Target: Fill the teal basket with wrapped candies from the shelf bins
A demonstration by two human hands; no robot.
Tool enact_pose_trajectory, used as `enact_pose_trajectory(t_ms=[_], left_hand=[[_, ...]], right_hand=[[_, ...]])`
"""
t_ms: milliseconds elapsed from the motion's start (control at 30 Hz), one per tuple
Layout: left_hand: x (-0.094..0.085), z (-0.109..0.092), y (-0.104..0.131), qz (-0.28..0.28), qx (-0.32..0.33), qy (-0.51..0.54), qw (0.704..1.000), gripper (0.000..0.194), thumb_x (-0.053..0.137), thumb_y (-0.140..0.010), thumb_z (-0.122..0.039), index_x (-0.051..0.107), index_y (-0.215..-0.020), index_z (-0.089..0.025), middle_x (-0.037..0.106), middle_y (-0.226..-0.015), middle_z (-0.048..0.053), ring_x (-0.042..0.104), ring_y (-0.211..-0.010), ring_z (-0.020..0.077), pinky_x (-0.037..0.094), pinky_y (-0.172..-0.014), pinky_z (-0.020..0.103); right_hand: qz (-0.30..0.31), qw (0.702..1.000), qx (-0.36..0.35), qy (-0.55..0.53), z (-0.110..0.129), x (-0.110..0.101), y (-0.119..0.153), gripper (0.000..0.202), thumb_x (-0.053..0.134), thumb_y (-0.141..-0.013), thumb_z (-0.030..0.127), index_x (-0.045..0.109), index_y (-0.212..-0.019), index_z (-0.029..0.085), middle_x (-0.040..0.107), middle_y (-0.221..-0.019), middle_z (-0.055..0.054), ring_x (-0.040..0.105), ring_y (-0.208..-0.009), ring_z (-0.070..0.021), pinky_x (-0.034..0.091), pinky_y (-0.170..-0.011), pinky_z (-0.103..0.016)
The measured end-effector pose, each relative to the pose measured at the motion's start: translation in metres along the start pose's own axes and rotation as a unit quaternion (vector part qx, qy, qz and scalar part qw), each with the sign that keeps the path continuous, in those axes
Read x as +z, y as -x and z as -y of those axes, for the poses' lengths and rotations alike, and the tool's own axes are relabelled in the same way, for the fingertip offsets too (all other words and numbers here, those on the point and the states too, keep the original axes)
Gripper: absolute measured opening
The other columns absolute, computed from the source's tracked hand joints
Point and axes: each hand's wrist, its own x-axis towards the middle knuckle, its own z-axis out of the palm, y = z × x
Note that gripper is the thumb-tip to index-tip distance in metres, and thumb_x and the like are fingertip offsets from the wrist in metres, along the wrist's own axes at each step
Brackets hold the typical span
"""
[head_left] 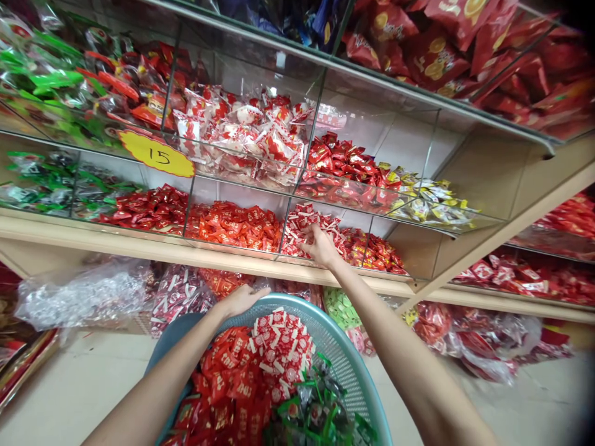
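Observation:
A teal plastic basket point(356, 359) stands in front of me. Inside it lie red wrapped candies point(232, 371), red-and-white wrapped candies point(283, 347) and dark candies in green-edged wrappers point(320, 396). My left hand point(239, 300) holds the basket's far rim. Over a shelf compartment of red-and-white candies point(297, 217), my right hand point(321, 246) reaches in with its fingers bent and apart, touching the top of the pile. No candy shows clearly between those fingers.
Clear dividers split the shelves of wrapped sweets; a glass edge point(372, 217) runs just above my right hand. A yellow price tag point(157, 153) reads 15. Below the wooden shelf board point(223, 254) lie plastic bags point(93, 294) of sweets. A slanted wooden upright point(502, 226) stands at right.

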Motion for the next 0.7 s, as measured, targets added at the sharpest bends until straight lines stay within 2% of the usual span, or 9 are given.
enact_pose_trajectory(t_ms=[133,300,367,500,600,700], left_hand=[[0.000,-0.002,0.000,-0.008,0.008,-0.017,1.000,0.064,0.047,-0.060,-0.076,0.066,-0.063,-0.014,0.066,-0.061,0.005,0.056,-0.064,0.0229,0.033,-0.060,0.028],[0.001,-0.005,0.002,-0.011,0.014,-0.024,1.000,0.066,0.045,-0.063,-0.076,0.067,-0.064,-0.014,0.064,-0.058,0.004,0.054,-0.060,0.0212,0.032,-0.058,0.027],[0.002,-0.005,0.002,-0.010,0.012,-0.032,0.999,0.068,0.043,-0.064,-0.077,0.067,-0.064,-0.013,0.062,-0.056,0.004,0.053,-0.058,0.0204,0.032,-0.057,0.027],[0.002,-0.003,0.001,-0.009,0.015,-0.047,0.999,0.070,0.041,-0.066,-0.077,0.067,-0.063,-0.013,0.059,-0.054,0.003,0.052,-0.056,0.0193,0.030,-0.055,0.027],[0.003,-0.001,0.000,-0.011,0.024,-0.050,0.998,0.068,0.041,-0.067,-0.076,0.067,-0.063,-0.013,0.058,-0.054,0.002,0.051,-0.056,0.0187,0.029,-0.054,0.026],[0.002,-0.001,0.000,-0.008,0.031,-0.044,0.999,0.066,0.043,-0.067,-0.074,0.067,-0.064,-0.013,0.060,-0.056,0.003,0.052,-0.058,0.0196,0.030,-0.055,0.027]], right_hand=[[-0.010,0.998,-0.042,0.044,0.005,-0.025,0.023,0.018,0.058,-0.078,0.031,0.050,-0.090,0.020,0.062,-0.085,-0.003,0.054,-0.083,-0.0201,0.041,-0.075,-0.032],[-0.076,0.996,-0.051,0.008,0.021,-0.043,0.081,0.017,0.055,-0.084,0.036,0.050,-0.088,0.021,0.060,-0.091,-0.005,0.052,-0.088,-0.0209,0.041,-0.078,-0.033],[-0.062,0.997,-0.047,-0.020,0.030,-0.039,0.111,0.016,0.053,-0.086,0.036,0.050,-0.091,0.021,0.059,-0.094,-0.006,0.052,-0.089,-0.0207,0.041,-0.079,-0.034],[0.034,0.998,-0.043,-0.034,0.035,-0.015,0.162,0.011,0.054,-0.087,0.032,0.049,-0.090,0.021,0.059,-0.092,-0.005,0.051,-0.088,-0.0203,0.041,-0.076,-0.034],[0.073,0.997,-0.021,-0.029,0.028,0.003,0.185,0.009,0.054,-0.086,0.028,0.049,-0.090,0.022,0.058,-0.090,-0.004,0.051,-0.087,-0.0202,0.042,-0.076,-0.034],[0.090,0.996,-0.001,-0.026,0.021,0.013,0.194,0.009,0.055,-0.085,0.027,0.049,-0.089,0.022,0.057,-0.088,-0.003,0.052,-0.086,-0.0197,0.042,-0.077,-0.033]])
